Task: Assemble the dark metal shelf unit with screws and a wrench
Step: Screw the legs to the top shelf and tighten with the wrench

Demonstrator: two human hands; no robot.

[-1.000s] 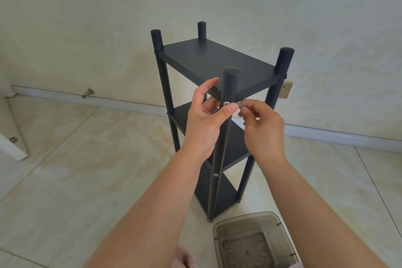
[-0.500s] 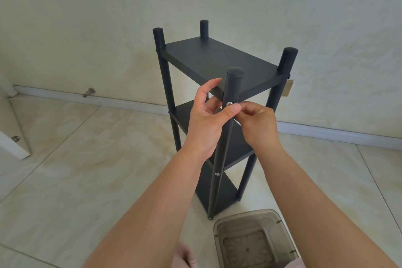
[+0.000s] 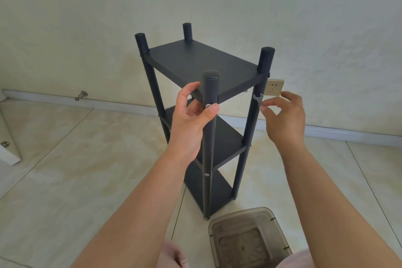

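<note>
A pale plastered wall (image 3: 217,2) with a white baseboard meets a floor of glossy cream marble-patterned tiles (image 3: 65,180), and on that floor, close to the wall, stands the dark metal shelf unit (image 3: 202,65). It is matte charcoal, with three flat rectangular boards stacked one above another between four round posts whose capped tops rise above the top board. The unit is upright, its long axis vertical, and the long sides of the boards run away from the camera towards the wall on the left.

The left hand (image 3: 191,119) curls round the nearest post just below the top board, fingers behind the post and thumb pressed on its front, touching a small silver screw head (image 3: 208,106). A second silver screw head (image 3: 206,174) shows lower on the same post, at the middle board.

The right hand (image 3: 285,115) is off the shelf, to the right of the near right post, pinching a small flat silver wrench (image 3: 258,100) between thumb and fingertips; the wrench's open end points up and left.

A beige wall socket (image 3: 275,87) shows behind the right post. A translucent brown plastic bin (image 3: 250,239) sits on the floor in front of the unit's foot.
</note>
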